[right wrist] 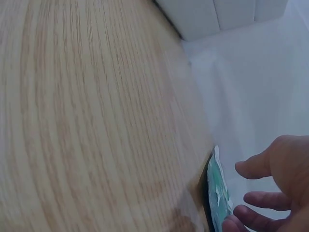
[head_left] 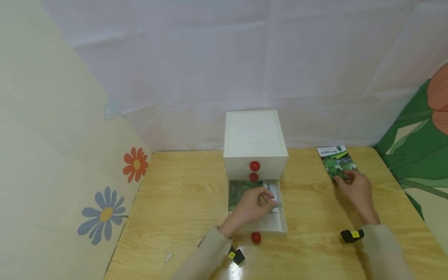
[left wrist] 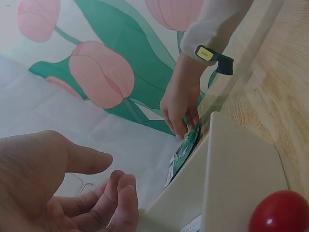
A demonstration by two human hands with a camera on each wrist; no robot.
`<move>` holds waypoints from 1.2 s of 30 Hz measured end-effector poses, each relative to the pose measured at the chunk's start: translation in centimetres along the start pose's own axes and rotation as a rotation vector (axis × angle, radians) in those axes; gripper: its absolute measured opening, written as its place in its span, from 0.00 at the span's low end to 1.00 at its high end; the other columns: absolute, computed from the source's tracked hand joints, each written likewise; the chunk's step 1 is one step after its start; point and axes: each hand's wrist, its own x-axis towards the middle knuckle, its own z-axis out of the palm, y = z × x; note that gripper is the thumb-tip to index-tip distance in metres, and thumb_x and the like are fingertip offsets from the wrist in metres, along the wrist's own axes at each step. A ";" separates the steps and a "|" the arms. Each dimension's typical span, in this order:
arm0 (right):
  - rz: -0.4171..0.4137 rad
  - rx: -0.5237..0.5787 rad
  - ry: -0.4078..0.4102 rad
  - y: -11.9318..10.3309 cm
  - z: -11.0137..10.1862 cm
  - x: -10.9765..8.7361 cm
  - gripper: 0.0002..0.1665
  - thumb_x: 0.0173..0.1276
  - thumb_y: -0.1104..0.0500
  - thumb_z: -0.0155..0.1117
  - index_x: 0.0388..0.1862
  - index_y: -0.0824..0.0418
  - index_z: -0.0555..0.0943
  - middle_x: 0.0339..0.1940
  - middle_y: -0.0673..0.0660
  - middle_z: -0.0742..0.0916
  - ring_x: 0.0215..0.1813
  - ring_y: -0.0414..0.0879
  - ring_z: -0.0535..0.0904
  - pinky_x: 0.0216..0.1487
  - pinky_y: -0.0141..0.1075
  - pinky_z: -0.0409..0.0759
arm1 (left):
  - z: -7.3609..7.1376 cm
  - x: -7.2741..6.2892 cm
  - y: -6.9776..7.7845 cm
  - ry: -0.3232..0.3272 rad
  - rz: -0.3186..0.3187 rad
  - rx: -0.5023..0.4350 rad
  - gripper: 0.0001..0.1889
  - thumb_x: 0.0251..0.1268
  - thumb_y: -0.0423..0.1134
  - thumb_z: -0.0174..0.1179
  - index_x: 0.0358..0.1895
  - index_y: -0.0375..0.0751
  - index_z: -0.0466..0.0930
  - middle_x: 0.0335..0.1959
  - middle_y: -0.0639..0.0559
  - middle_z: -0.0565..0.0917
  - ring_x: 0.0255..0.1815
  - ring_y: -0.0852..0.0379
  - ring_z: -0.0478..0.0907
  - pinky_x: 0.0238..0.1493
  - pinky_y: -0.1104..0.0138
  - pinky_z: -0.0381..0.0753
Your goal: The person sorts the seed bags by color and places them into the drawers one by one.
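Observation:
A white box (head_left: 256, 134) with red knobs stands on the table, its bottom drawer (head_left: 282, 217) pulled out. Inside the drawer lies a green and white packet (head_left: 239, 190). Over it hovers my left hand (head_left: 253, 204), fingers loosely bent and nothing between them in the left wrist view. To the right of the box, a second packet (head_left: 332, 161), with green leafy printing and a white top, lies near the back of the table. My right hand (head_left: 357, 190) is at its near end; the right wrist view shows thumb and fingers spread apart beside the packet (right wrist: 218, 191).
The wooden table (head_left: 182, 198) backs onto a white cloth (head_left: 189, 70). Flower-printed panels border it on the left and right. A red knob (head_left: 256, 237) sticks out from the drawer front, close to my left sleeve.

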 end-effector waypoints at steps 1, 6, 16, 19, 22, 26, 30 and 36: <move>-0.004 -0.004 0.004 0.2 0.0 0.2 0.30 0.79 0.56 0.64 0.62 0.83 0.75 0.53 0.82 0.81 0.50 0.72 0.80 0.42 0.49 0.80 | 0.1 0.1 0.1 -0.005 0.001 0.002 0.11 0.73 0.43 0.69 0.51 0.42 0.86 0.39 0.59 0.86 0.33 0.71 0.78 0.36 0.75 0.83; -0.016 -0.015 0.058 1.1 -0.1 0.7 0.29 0.77 0.58 0.64 0.60 0.84 0.75 0.51 0.83 0.80 0.51 0.75 0.77 0.45 0.62 0.79 | 0.6 0.9 0.8 -0.033 0.033 0.018 0.09 0.74 0.43 0.67 0.49 0.44 0.86 0.38 0.62 0.85 0.33 0.72 0.78 0.37 0.76 0.82; 0.166 -0.102 0.012 2.8 -0.4 1.3 0.49 0.77 0.45 0.62 0.74 0.85 0.62 0.70 0.92 0.62 0.70 0.86 0.55 0.65 0.77 0.56 | 1.5 1.6 1.7 -0.072 0.021 0.032 0.11 0.74 0.45 0.68 0.50 0.43 0.85 0.39 0.61 0.86 0.34 0.72 0.81 0.40 0.77 0.84; 0.204 -0.155 -0.041 3.2 -0.8 1.4 0.55 0.77 0.41 0.61 0.74 0.88 0.57 0.69 0.93 0.59 0.69 0.87 0.54 0.63 0.77 0.59 | 1.7 1.8 2.0 -0.080 0.033 0.036 0.11 0.74 0.44 0.68 0.50 0.41 0.85 0.38 0.61 0.85 0.34 0.72 0.80 0.40 0.78 0.83; 0.207 -0.190 -0.070 3.3 -1.1 1.4 0.57 0.75 0.40 0.63 0.73 0.90 0.56 0.66 0.94 0.62 0.66 0.87 0.57 0.62 0.76 0.62 | 1.9 2.0 2.4 -0.084 0.041 0.031 0.12 0.74 0.44 0.68 0.51 0.40 0.85 0.38 0.62 0.85 0.33 0.72 0.80 0.39 0.78 0.83; 0.206 -0.193 -0.063 3.3 -1.2 1.4 0.56 0.74 0.43 0.65 0.73 0.90 0.57 0.64 0.93 0.65 0.64 0.86 0.60 0.61 0.74 0.64 | 2.0 2.2 2.9 -0.085 0.051 0.039 0.11 0.75 0.44 0.68 0.50 0.41 0.85 0.37 0.63 0.84 0.33 0.72 0.80 0.38 0.77 0.83; 0.190 -0.171 -0.049 3.4 -1.3 1.5 0.54 0.74 0.46 0.67 0.72 0.90 0.59 0.64 0.93 0.66 0.64 0.86 0.61 0.61 0.74 0.65 | 2.1 2.4 3.4 -0.095 0.041 0.044 0.11 0.75 0.44 0.68 0.50 0.41 0.85 0.36 0.63 0.84 0.33 0.72 0.80 0.37 0.77 0.83; 0.178 -0.093 -0.036 3.6 -1.5 2.0 0.49 0.74 0.52 0.68 0.71 0.91 0.60 0.67 0.92 0.66 0.68 0.86 0.62 0.67 0.76 0.67 | 2.5 2.8 3.8 -0.116 0.024 0.032 0.11 0.74 0.43 0.68 0.50 0.40 0.85 0.36 0.63 0.83 0.32 0.71 0.81 0.37 0.77 0.84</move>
